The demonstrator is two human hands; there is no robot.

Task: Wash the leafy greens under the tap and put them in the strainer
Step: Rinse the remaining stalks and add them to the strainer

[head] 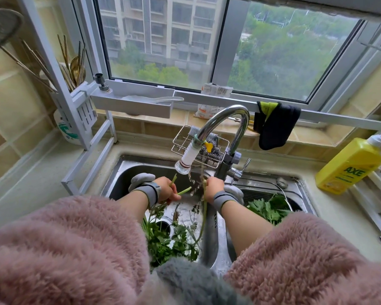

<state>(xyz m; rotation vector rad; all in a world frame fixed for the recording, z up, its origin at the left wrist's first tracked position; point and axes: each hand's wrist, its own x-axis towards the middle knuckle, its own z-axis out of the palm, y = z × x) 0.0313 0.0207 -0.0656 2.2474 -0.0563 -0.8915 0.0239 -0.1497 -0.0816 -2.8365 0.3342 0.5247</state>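
Observation:
Water runs from the tap (186,160) into the left basin of the steel sink (116,172). My left hand (166,189) grips pale green stems of leafy greens (183,191) just below the spout. My right hand (215,188) grips another long stem (205,213) that hangs down into the basin. More leafy greens (165,241) lie piled at the bottom of the left basin around the drain. In the right basin sits the metal strainer (283,192) with a bunch of greens (266,209) inside it.
A wire sponge rack (180,139) hangs behind the spout. A yellow dish-soap bottle (350,166) stands on the counter at right. A dark cloth (275,126) hangs over the rail. A white rack with chopsticks (75,84) stands at the left.

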